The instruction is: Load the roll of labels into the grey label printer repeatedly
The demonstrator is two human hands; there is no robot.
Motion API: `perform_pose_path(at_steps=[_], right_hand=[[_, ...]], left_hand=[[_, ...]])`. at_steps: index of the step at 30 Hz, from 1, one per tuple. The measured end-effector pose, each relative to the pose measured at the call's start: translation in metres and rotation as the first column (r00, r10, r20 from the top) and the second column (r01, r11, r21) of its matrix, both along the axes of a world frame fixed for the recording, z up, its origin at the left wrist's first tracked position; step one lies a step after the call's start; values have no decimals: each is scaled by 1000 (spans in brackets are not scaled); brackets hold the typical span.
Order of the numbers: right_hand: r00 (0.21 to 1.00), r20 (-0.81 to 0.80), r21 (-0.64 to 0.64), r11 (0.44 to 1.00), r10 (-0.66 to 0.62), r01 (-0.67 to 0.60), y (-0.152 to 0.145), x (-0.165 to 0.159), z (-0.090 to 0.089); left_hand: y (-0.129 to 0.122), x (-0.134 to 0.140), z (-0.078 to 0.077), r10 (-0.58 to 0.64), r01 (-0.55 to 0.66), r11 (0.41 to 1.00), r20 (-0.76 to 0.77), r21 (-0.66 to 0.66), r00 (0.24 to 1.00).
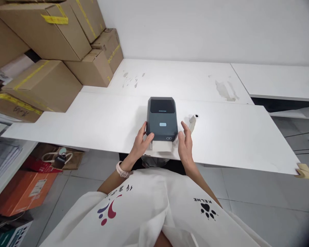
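Left hand (141, 143), right hand (185, 145), printer (162, 117) between.

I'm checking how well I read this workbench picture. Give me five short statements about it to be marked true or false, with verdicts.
1. The left hand and right hand are on opposite sides of the dark device. True.
2. The pink band is on the right wrist. False: it is on the left wrist.
3. White paper shows at the device's near edge. True.
4. The cardboard boxes stand to the right of the device. False: they are to its left.
5. The right hand is clenched into a fist. False: it is open.
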State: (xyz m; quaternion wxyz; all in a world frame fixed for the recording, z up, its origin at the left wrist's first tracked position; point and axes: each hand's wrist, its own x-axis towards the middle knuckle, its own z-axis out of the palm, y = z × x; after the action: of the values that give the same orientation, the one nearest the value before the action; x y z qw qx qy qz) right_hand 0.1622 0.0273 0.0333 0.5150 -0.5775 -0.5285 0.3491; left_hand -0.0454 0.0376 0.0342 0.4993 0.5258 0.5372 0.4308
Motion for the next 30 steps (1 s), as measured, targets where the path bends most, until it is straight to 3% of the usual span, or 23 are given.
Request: perform_pose_path(at_steps=[3, 12, 19, 22, 26, 28, 30], right_hand=[[996, -65, -78, 995, 65, -70, -5, 0, -10], [992, -98, 11, 997, 80, -79, 2, 2, -21], [954, -292, 53, 997, 70, -56, 7, -1, -22], [965, -252, 134, 990, 73, -40, 24, 1, -6], [996, -56, 218, 974, 74, -60, 76, 8, 34], [998, 28, 235, 970, 59, -64, 114, 9, 53], [995, 96, 264, 962, 40, -65, 153, 9, 66]], left_hand=[[0, 4, -4, 23, -23, 1000, 57, 2, 998], [-1, 10, -20, 94, -95, 993, 19, 76, 995], [-1, 7, -6, 135, -140, 986, 67, 85, 989], [13, 3, 15, 120, -132, 978, 83, 159, 989], [60, -6, 46, 38, -68, 952, 104, 300, 994], [86, -10, 52, 19, -49, 934, 86, 354, 996], [104, -12, 48, 29, -42, 941, 43, 335, 999]])
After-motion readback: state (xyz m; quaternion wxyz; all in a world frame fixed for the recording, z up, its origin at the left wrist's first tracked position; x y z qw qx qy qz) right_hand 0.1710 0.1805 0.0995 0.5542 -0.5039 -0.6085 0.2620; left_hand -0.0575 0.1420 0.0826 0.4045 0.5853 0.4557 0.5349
